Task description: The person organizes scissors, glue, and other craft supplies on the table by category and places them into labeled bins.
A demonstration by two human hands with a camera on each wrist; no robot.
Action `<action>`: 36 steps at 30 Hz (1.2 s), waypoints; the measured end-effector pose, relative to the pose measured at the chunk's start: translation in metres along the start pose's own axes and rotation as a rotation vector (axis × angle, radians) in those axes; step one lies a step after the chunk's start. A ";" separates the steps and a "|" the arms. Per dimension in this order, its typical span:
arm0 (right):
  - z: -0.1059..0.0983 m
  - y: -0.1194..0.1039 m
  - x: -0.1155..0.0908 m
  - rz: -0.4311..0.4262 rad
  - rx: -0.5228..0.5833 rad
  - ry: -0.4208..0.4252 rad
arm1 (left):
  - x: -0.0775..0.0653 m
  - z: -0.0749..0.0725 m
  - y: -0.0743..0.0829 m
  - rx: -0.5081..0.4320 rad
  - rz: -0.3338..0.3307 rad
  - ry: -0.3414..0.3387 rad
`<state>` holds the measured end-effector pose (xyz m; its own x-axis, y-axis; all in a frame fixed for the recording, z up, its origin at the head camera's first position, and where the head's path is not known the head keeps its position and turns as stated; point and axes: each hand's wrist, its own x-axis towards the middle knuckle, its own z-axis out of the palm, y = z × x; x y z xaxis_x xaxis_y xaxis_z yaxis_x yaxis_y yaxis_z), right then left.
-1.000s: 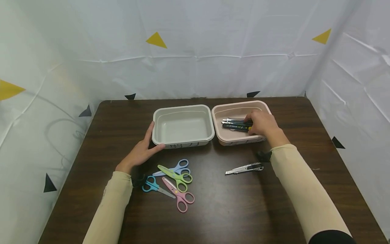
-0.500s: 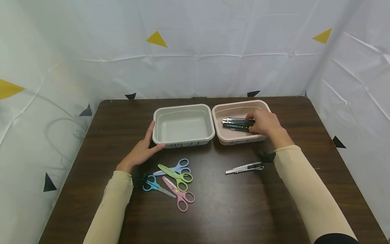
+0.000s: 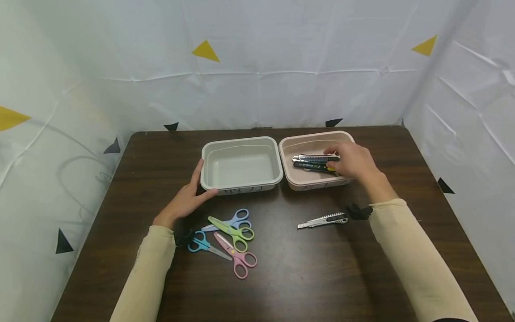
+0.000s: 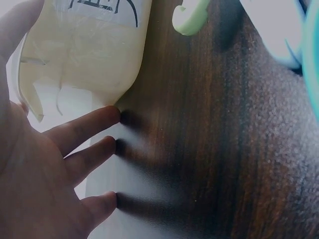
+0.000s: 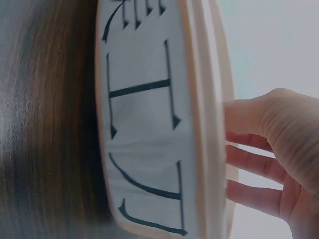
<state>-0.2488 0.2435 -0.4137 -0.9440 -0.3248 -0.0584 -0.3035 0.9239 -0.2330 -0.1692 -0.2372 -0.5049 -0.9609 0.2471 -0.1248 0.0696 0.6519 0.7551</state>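
Against the left corner of the grey box [image 3: 241, 184] rests my left hand [image 3: 185, 202], fingers and thumb spread. The left wrist view shows its fingertips [image 4: 110, 145] on the dark table beside the box's labelled side. My right hand [image 3: 354, 159] reaches over the pink box [image 3: 295, 183] at its right side. Its thumb and forefinger stand apart around the ends of several utility knives [image 3: 311, 166] lying inside; none appears lifted. In the right wrist view the box wall hides the fingertips. A silver utility knife [image 3: 322, 221] lies on the table below the pink box.
Several scissors lie in front of my left hand: blue [image 3: 236, 220], green [image 3: 231, 231], turquoise [image 3: 203, 243] and pink [image 3: 238, 257]. The boxes stand side by side near the back of the wooden table [image 3: 306, 286]. White sheeting [image 3: 257, 103] surrounds it on three sides.
My right hand has drawn slightly to the right over the pink box, its finger and thumb spreading and uncovering more of the knives. My left hand stays in place.
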 end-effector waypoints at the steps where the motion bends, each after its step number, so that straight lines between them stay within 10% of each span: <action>1: -0.002 -0.001 -0.003 -0.003 0.003 0.009 | 0.000 0.000 0.000 -0.001 -0.001 0.000; 25: -0.010 -0.003 -0.060 -0.176 0.191 0.278 | -0.004 -0.004 0.004 0.001 -0.012 -0.001; 36: -0.001 -0.009 -0.079 -0.299 0.230 0.265 | -0.006 -0.003 0.006 -0.010 -0.014 -0.005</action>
<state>-0.1716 0.2615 -0.4060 -0.8291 -0.4799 0.2869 -0.5591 0.7190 -0.4128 -0.1633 -0.2370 -0.4974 -0.9604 0.2416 -0.1386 0.0534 0.6480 0.7598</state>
